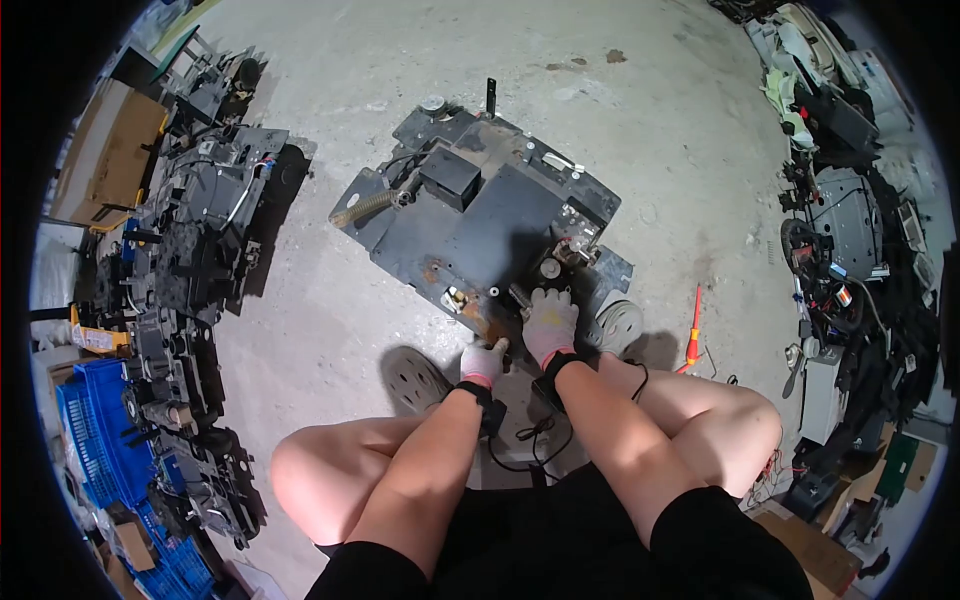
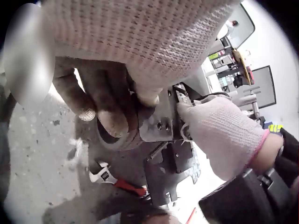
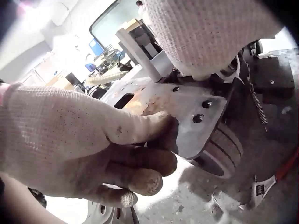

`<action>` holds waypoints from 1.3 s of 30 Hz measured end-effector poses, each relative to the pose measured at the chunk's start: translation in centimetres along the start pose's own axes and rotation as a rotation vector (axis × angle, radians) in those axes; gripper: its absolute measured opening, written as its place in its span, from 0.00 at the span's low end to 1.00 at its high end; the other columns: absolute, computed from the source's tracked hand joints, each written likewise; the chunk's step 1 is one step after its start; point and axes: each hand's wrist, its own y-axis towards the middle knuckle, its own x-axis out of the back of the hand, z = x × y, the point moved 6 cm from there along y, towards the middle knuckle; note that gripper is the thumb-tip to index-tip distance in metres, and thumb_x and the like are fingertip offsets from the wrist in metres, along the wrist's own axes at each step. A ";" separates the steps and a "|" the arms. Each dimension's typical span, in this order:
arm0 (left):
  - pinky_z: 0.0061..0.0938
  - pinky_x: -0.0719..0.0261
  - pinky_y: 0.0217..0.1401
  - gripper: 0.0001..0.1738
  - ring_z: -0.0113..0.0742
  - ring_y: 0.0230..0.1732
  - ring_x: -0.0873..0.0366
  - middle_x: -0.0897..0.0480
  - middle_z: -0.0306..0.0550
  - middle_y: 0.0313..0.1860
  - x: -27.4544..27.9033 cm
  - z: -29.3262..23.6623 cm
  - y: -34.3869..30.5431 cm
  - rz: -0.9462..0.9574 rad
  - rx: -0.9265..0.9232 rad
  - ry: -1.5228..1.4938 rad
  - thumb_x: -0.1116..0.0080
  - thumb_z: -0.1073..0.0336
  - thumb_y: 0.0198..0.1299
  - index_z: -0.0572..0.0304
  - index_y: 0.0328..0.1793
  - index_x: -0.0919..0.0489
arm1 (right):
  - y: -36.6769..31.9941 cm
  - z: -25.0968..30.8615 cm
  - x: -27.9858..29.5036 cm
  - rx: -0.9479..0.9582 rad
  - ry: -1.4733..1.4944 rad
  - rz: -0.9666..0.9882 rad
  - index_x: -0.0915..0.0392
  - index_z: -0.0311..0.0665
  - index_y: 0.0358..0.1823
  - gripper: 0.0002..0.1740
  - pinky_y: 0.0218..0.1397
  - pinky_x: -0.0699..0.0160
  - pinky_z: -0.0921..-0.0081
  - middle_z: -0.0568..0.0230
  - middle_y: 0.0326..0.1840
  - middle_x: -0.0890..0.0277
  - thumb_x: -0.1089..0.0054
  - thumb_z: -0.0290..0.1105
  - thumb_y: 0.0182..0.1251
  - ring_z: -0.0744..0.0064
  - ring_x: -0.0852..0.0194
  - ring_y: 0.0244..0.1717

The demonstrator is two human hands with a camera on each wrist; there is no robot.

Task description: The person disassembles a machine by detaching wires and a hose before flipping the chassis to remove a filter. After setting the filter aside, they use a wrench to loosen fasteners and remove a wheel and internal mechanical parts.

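Note:
A dark metal chassis (image 1: 505, 215) lies on the floor. At its near edge, my gloved left hand (image 1: 483, 362) grips the plate (image 3: 198, 107), thumb on top and fingers curled underneath, beside a wheel (image 3: 222, 151). To its right, my gloved right hand (image 1: 551, 322) reaches in by a round part (image 1: 549, 268). In the left wrist view, the right hand (image 2: 224, 130) has its fingertips at a metal piece near the plate's edge; what they touch there is hidden. A coil spring (image 3: 258, 109) hangs near the right hand (image 3: 215, 32).
An adjustable wrench (image 2: 105, 175) with a red handle lies on the floor near the wheel. A red screwdriver (image 1: 693, 340) is at the right. Other chassis (image 1: 205, 200) and blue crates (image 1: 100, 430) line the left side; mixed equipment (image 1: 845, 225) lines the right. Shoes flank the hands.

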 end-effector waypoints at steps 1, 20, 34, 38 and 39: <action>0.33 0.22 0.29 0.23 0.35 0.25 0.19 0.15 0.50 0.28 -0.1 0.3 0.3 0.002 0.003 -0.002 0.35 0.53 0.65 0.73 0.39 0.16 | -0.2 -0.3 -0.1 0.000 -0.003 0.003 0.24 0.41 0.47 0.17 0.52 0.27 0.56 0.58 0.48 0.23 0.35 0.41 0.61 0.53 0.27 0.55; 0.36 0.22 0.39 0.34 0.38 0.34 0.19 0.15 0.51 0.38 -4.5 -6.9 4.1 -0.184 0.202 0.120 0.41 0.40 0.62 0.74 0.47 0.17 | -3.2 -7.8 -10.2 -0.419 1.410 0.192 0.22 0.30 0.47 0.11 0.48 0.26 0.71 0.51 0.40 0.19 0.47 0.31 0.71 0.65 0.22 0.40; 0.43 0.22 0.61 0.24 0.55 0.63 0.22 0.19 0.59 0.60 -7.5 -10.3 9.3 0.438 -0.113 1.540 0.52 0.51 0.69 0.57 0.62 0.19 | -3.7 -1.8 -17.2 -0.730 1.720 -0.291 0.30 0.41 0.59 0.20 0.60 0.24 0.67 0.57 0.52 0.25 0.56 0.48 0.80 0.65 0.25 0.52; 0.38 0.20 0.53 0.23 0.44 0.49 0.16 0.15 0.54 0.51 -4.6 -9.3 7.4 0.147 0.393 0.394 0.51 0.54 0.72 0.65 0.56 0.19 | -2.0 3.4 -15.8 -0.679 2.732 -0.279 0.43 0.36 0.72 0.31 0.56 0.19 0.70 0.58 0.56 0.30 0.50 0.48 0.77 0.66 0.26 0.55; 0.34 0.20 0.49 0.22 0.37 0.45 0.18 0.15 0.49 0.47 -4.4 -8.5 8.0 0.277 0.326 0.310 0.51 0.54 0.72 0.67 0.55 0.19 | -2.7 3.0 -14.3 -0.714 2.430 -0.334 0.43 0.37 0.71 0.29 0.61 0.23 0.67 0.59 0.57 0.30 0.52 0.45 0.78 0.65 0.28 0.58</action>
